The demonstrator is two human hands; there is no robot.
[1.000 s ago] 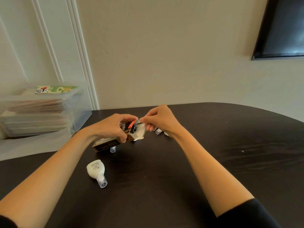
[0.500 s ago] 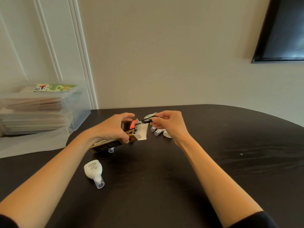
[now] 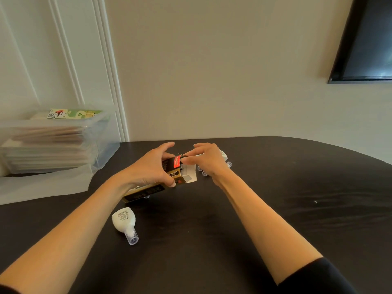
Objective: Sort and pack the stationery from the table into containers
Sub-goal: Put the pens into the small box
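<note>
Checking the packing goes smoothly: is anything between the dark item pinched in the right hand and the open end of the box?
Nothing visible. The dark item pinched by the right hand is at the mouth of the box, whose white flap hangs open below. The left hand grips the box behind the mouth.

beige wall (image 3: pixel 212 71), white panel moulding (image 3: pixel 110 81), dark wall screen (image 3: pixel 369 39), black rounded table (image 3: pixel 297 209)

1 carton (image 3: pixel 148 190), 1 bin (image 3: pixel 101 149), 4+ btls (image 3: pixel 124 218)
</note>
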